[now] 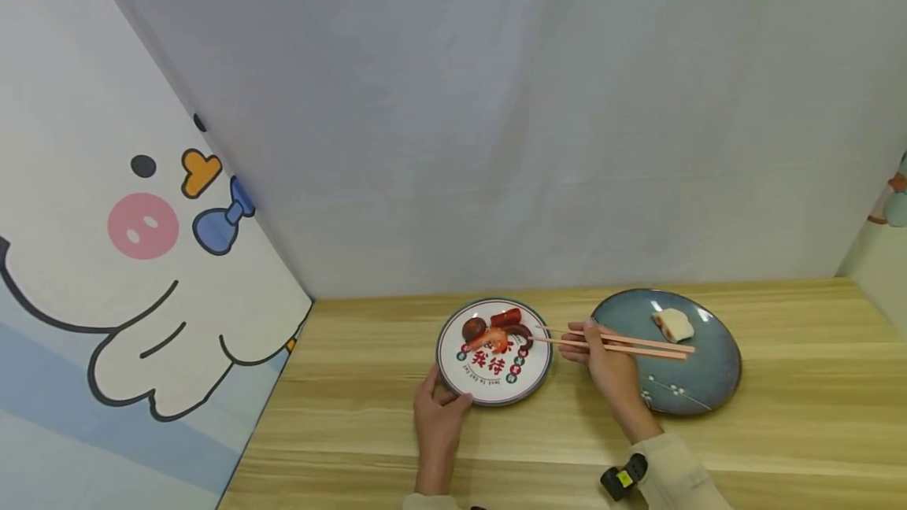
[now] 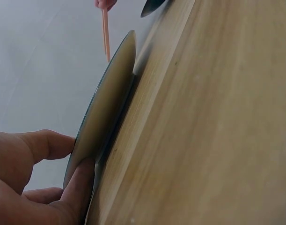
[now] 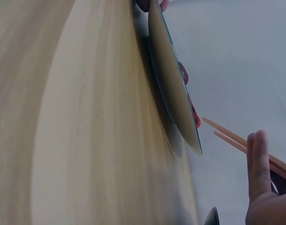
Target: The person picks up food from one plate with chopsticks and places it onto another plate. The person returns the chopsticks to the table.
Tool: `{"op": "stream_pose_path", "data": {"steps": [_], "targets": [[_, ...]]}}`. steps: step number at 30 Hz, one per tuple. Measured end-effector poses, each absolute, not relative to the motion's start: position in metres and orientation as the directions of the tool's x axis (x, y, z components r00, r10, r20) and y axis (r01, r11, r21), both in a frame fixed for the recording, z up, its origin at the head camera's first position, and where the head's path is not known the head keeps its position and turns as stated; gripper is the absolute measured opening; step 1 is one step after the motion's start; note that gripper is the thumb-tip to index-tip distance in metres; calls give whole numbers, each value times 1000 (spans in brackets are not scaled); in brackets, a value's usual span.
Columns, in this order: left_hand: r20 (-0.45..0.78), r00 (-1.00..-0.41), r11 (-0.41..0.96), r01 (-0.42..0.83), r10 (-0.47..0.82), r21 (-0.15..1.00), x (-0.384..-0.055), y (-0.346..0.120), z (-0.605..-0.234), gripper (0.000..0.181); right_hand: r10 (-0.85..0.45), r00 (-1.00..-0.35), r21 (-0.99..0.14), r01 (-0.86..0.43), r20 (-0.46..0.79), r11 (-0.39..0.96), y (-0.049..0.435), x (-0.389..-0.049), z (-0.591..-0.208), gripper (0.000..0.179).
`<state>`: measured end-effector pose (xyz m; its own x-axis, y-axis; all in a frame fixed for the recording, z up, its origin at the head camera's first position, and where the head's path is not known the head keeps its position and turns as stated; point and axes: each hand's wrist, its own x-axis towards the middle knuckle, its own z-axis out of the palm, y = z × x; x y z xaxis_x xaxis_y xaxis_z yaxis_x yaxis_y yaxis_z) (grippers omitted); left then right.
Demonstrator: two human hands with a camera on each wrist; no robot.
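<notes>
My left hand (image 1: 438, 415) pinches the near left rim of a small white plate (image 1: 471, 384) printed with red characters. In the left wrist view its fingers (image 2: 56, 144) grip both sides of that rim. On the plate lie a shrimp (image 1: 489, 339), a round brown piece (image 1: 473, 328), a red piece (image 1: 505, 317) and a dark curved piece (image 1: 523, 331). My right hand (image 1: 602, 356) holds a pair of pinkish-orange chopsticks (image 1: 648, 347), their tips over the plate's right rim. Nothing shows between the tips.
Right of the white plate stands a larger blue plate (image 1: 680, 380) bearing a pale, brown-edged slice (image 1: 675, 324). The right forearm crosses its left side. A grey-white cloth (image 1: 567, 140) hangs behind the wooden table (image 1: 354, 392); a cartoon-printed panel (image 1: 71, 140) borders the left.
</notes>
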<state>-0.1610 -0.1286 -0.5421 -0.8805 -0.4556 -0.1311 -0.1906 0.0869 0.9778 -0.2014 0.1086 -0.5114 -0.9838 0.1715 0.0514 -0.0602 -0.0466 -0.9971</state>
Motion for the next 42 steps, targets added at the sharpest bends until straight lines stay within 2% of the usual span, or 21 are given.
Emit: {"op": "stream_pose_path", "data": {"steps": [8, 16, 24, 42], "targets": [[-136, -882, 62, -183, -451, 981, -159, -128, -539, 85, 223, -975, -1000, -20, 19, -3, 104, -202, -507, 39], [-140, -878, 75, -195, -459, 978, -158, -128, -536, 85, 225, -974, -999, -30, 23, -26, 98, -203, -505, 36], [-137, -880, 67, -188, -455, 980, -159, -129, -537, 86, 194, -981, -999, -34, 29, -26, 95, -205, -505, 39], [-135, -882, 68, -185, -452, 980, -158, -128, -536, 84, 208, -978, -998, -16, 4, -56, 88, -210, -506, 36]]}}
